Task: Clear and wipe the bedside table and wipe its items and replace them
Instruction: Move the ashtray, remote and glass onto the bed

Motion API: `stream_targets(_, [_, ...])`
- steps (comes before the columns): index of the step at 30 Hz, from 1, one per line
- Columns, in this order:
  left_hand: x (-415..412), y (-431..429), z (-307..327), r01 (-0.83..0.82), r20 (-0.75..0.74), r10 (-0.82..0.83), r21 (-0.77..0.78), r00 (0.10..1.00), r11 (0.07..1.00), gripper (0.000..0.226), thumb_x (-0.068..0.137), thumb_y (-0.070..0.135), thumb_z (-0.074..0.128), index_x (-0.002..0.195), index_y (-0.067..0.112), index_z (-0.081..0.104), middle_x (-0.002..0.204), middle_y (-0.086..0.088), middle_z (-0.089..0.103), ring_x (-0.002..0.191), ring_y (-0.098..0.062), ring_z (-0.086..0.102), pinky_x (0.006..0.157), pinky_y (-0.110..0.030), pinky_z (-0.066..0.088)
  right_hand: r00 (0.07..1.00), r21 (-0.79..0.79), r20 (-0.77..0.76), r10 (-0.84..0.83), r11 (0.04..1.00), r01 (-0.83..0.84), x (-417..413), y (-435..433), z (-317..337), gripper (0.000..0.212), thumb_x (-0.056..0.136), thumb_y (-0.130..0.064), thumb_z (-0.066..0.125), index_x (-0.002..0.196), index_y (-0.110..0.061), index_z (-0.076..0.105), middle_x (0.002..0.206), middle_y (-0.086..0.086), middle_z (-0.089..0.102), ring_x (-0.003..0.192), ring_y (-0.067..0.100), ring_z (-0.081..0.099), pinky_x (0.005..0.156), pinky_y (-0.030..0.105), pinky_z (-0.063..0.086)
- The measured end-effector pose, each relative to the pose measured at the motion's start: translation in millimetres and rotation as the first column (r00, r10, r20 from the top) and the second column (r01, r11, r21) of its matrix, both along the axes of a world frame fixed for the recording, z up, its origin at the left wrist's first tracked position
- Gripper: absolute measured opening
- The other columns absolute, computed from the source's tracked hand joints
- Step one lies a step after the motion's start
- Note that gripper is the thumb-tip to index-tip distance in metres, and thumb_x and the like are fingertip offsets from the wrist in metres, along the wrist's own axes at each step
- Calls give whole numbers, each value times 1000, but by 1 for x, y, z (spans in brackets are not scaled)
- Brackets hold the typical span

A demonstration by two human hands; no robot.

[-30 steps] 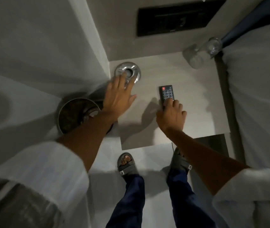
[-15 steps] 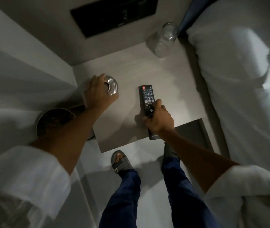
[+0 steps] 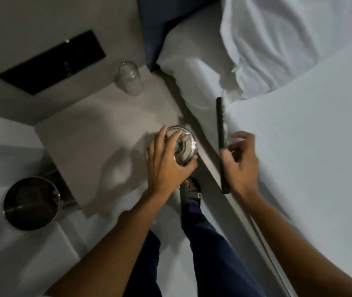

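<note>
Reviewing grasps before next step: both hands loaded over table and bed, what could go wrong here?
1. Right hand pinches the remote edge-on with loose fingers; it may slip toward the bed.
2. Left hand carries the metal ashtray over the table edge; a drop hits the floor.

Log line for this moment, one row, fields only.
phase: clearing table | left hand: holds metal ashtray | right hand: holds remote over bed | glass: on table

Bedside table [image 3: 98, 138]; glass [image 3: 129, 79] upside-down.
</note>
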State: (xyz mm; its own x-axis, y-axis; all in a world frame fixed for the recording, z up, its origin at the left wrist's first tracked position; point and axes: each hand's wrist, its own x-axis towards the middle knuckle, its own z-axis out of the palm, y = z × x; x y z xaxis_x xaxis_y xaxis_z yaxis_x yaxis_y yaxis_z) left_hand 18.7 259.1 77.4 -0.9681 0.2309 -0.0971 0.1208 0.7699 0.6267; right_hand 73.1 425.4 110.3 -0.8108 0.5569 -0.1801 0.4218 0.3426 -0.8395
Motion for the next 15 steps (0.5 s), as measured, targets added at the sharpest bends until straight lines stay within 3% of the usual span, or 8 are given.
stream_targets(4, [4,70,16,184,-116,-180,19,977,983,72,68,53,71,132,25,57,151,-12,44,136,-32,45,108,-45,34,979,157,-61,-196,966,203,11,78,32,35,75,-30,63,105,-27,45,80,-11,62,60,1,59,55,10,44])
stream_targets(7, [11,120,22,318,-180,-310,19,934,948,75,68,55,73,133,22,58,151,-13,46,135,-33,47,107,-49,35,945,241,31,-324,920,308,21,132,37,42,75,-38,64,108,-26,41,87,-9,64,69,6,64,69,30,53])
stream_targets(9, [16,155,23,392,-192,-386,-2,902,920,78,66,54,76,134,21,57,152,-14,46,135,-35,47,108,-49,34,929,313,115,-353,900,303,28,164,36,50,73,-40,64,112,-24,38,92,-1,65,78,21,65,73,37,52])
stream_targets(12, [16,196,21,497,-153,-497,-40,854,867,78,67,48,79,135,20,55,153,-15,43,137,-38,43,110,-51,34,906,422,238,-351,877,230,30,194,27,56,71,-43,66,115,-23,37,92,-3,60,80,23,59,73,35,46])
stream_targets(15, [14,217,13,560,-96,-564,-66,820,826,85,75,46,76,147,19,40,159,-14,33,145,-37,32,117,-48,29,860,410,406,-309,903,131,25,202,19,57,74,-40,68,118,-20,38,90,-2,57,84,26,54,73,36,41])
